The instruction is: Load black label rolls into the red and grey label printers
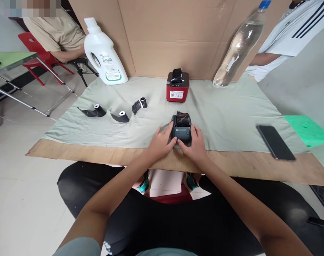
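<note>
A small black label printer (181, 128) with dark tape showing at its top sits on the grey cloth (231, 113) near the front edge. My left hand (161, 142) wraps around its left side, fingers curled against the casing. My right hand (194, 142) grips its right side the same way. Behind it stands a red printer (178, 87) with a black roll on top. To the left lie three black tape rolls (96, 111) (120, 116) (139, 104), partly unwound.
A white detergent bottle (104, 55) stands at the back left and a clear plastic bottle (239, 46) leans at the back right, both against a cardboard wall (167, 32). A black phone (275, 142) lies right. Other people sit at both far corners. A green stool (306, 129) stands right.
</note>
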Motion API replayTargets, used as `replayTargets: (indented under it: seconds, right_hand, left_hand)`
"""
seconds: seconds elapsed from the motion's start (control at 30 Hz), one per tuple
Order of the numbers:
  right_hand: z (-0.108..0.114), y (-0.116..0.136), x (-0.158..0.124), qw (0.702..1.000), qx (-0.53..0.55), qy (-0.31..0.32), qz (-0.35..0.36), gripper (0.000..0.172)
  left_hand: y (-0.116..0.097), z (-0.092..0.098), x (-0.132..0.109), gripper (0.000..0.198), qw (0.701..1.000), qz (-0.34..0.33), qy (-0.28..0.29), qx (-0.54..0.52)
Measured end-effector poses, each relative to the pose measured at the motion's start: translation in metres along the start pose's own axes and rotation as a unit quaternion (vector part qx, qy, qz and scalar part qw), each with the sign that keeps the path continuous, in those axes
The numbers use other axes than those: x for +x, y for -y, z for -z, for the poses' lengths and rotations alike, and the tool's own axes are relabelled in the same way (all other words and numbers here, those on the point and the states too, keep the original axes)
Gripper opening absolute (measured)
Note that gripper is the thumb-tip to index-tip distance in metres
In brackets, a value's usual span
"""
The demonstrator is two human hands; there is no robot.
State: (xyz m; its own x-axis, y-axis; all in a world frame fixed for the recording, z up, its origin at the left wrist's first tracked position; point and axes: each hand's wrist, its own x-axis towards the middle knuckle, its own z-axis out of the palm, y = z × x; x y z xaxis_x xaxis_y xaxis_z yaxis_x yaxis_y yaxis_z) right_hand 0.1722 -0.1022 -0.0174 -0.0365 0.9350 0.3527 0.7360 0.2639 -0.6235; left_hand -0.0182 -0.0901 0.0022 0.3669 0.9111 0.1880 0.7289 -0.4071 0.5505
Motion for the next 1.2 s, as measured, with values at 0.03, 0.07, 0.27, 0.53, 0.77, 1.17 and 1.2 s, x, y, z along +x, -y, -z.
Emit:
replayTargets:
  seconds: [0.03, 0.07, 0.27, 0.53, 0.77, 1.17, 1.2]
  right_hand:
    - [0.0, 0.0, 0.0, 1.0, 0.003, -0.002, -0.001, 0.091]
    - [0.0, 0.0, 0.0, 1.0, 0.007, -0.003, -0.001, 0.09]
    - [0.0, 0.0, 0.002, 1.0, 0.019, -0.005, -0.007, 0.087]
    - [0.002, 0.002, 0.002, 1.0, 0.029, 0.005, -0.012, 0.086]
    - [0.005, -0.005, 0.011, 0.995, 0.102, -0.01, 0.004, 0.068]
    - [0.02, -0.025, 0.095, 0.979, 0.156, 0.094, -0.092, 0.098]
    - [0.019, -0.026, 0.104, 0.979, 0.15, 0.1, -0.097, 0.098]
  left_hand:
    - [-0.001, 0.0, 0.0, 0.069, 1.0, 0.001, -0.005, -0.001]
    - [-0.001, -0.001, 0.0, 0.068, 1.0, 0.002, -0.014, -0.002]
    - [0.005, -0.004, 0.005, 0.063, 0.996, 0.009, -0.079, -0.037]
    - [0.003, 0.003, 0.008, 0.059, 0.997, -0.012, -0.074, -0.035]
    - [-0.003, 0.005, 0.004, 0.047, 0.992, -0.086, -0.087, -0.037]
    - [-0.005, 0.004, 0.004, 0.034, 0.994, -0.095, -0.041, -0.019]
    - [-0.005, 0.004, 0.004, 0.035, 0.995, -0.092, -0.038, -0.018]
